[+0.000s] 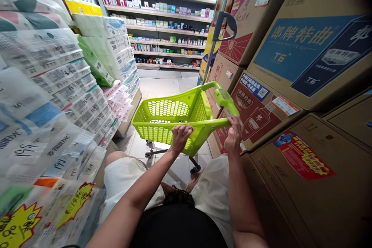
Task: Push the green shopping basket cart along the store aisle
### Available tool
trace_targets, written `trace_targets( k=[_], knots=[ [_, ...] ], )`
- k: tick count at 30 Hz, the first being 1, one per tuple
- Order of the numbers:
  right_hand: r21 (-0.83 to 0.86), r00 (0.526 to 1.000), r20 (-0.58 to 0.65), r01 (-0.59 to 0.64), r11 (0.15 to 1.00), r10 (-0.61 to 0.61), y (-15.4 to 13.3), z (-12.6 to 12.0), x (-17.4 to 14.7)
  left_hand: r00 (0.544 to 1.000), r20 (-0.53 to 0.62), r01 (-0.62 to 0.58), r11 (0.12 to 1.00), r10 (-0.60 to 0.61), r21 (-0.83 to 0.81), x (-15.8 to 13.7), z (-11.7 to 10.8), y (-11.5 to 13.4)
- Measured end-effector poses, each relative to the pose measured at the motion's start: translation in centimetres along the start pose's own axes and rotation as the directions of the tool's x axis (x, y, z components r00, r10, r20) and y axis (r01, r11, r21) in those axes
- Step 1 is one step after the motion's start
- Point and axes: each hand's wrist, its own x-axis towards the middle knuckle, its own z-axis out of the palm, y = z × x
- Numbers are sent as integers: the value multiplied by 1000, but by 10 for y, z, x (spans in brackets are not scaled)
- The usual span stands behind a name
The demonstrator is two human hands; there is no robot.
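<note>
A lime-green plastic shopping cart (162, 131) with perforated sides stands in front of me, turned sideways, its basket pointing left. My left hand (181, 136) is closed over the near rim of the basket. Further right, my right hand (235, 131) wraps around the near end of the cart's handle (226, 100). Through the holes in the basket wall the floor shows. Below it, dark casters on a grey frame rest on the tiles.
Wrapped paper packs (81, 112) with handwritten prices are piled along the left. Large cardboard cartons (305, 46) form a wall at right. A grey pole with a looped handle (229, 27) rises behind the cart. Shelves of small boxes (174, 15) stand across the aisle's far end.
</note>
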Motion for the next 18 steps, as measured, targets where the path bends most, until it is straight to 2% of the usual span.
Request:
trace_targets(
  k=[5, 8, 11, 14, 16, 18],
  knots=[
    [-138, 1000, 6, -18, 990, 19, -12, 6, -3, 993, 91, -79, 997, 81, -22, -21, 3, -6],
    [-226, 1000, 6, 8, 974, -7, -31, 18, -3, 1000, 6, 3, 1000, -4, 20, -22, -2, -17],
    [-196, 985, 135, 134, 971, -109, -54, 40, -4, 991, -75, 115, 993, -112, 38, -18, -8, -29],
    [-143, 939, 292, 228, 963, -179, -71, 64, -11, 995, 53, 82, 997, -81, -9, -27, -13, -42],
    [-147, 919, 340, 262, 954, -200, -74, 74, -17, 991, 119, 73, 997, -69, -31, -34, -19, -55],
    [-154, 919, 338, 269, 951, -205, -72, 80, -22, 990, 52, 132, 991, -131, -12, -34, -27, -67]
  ],
)
